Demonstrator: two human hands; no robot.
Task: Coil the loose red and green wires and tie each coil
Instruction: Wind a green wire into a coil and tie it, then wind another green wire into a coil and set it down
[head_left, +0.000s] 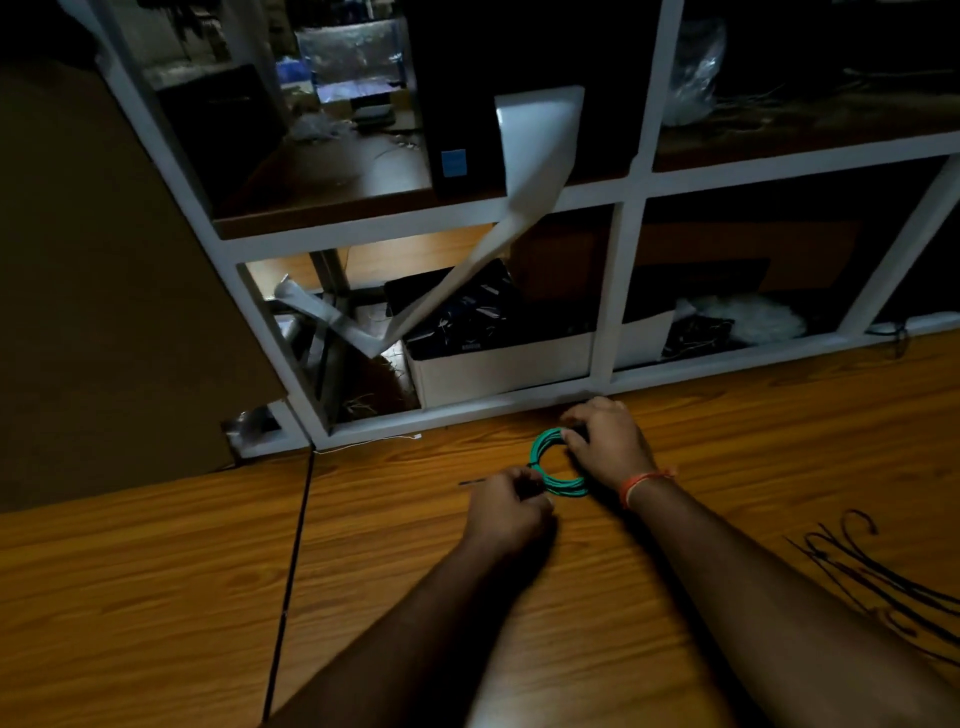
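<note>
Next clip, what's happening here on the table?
A person is tying up a green wire coil on a wooden table. The right hand holds the far side of the coil down, while the left hand pinches a thin black tie at the coil's near edge, its loose end sticking out to the left. More black ties lie to the right. No red wire is in view.

dim room; wooden tabletop (156, 571) fronts a white shelf frame (618, 291) (cluttered, shadowy compartments).
</note>
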